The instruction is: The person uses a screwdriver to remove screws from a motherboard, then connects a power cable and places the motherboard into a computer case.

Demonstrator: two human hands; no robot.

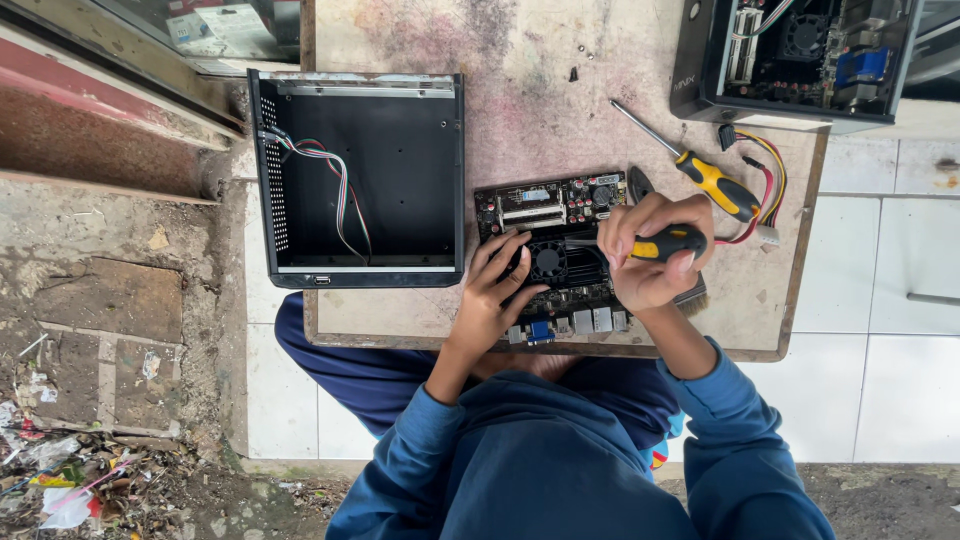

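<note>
my right hand (650, 262) is wrapped tight round the yellow-and-black handle of a screwdriver (668, 243), its shaft pointing toward the black fan (548, 262) in the middle of the circuit board (560, 255). my left hand (495, 290) is spread wide, fingertips pressing on the board beside the fan to steady it, gripping nothing. the board lies flat near the tabletop's (520, 110) front edge, right in front of me, its row of ports, one of them blue, at that edge.

i judge the board to be light and stiff but fragile: the small upright parts and solder points would not take pressure, so i'd hold it by its bare edges or by the fan's frame, never by the components.

a second screwdriver (700, 172) with a yellow handle lies just beyond my right hand, beside a bundle of red, yellow and black wires (768, 190). toward the tabletop's left edge sits an empty black metal case (360, 180), open, with thin coloured wires trailing inside. at the far right corner stands another open case (795, 60) full of parts. a pale printed paper label lies beyond the far left corner, too blurred to make out.
</note>
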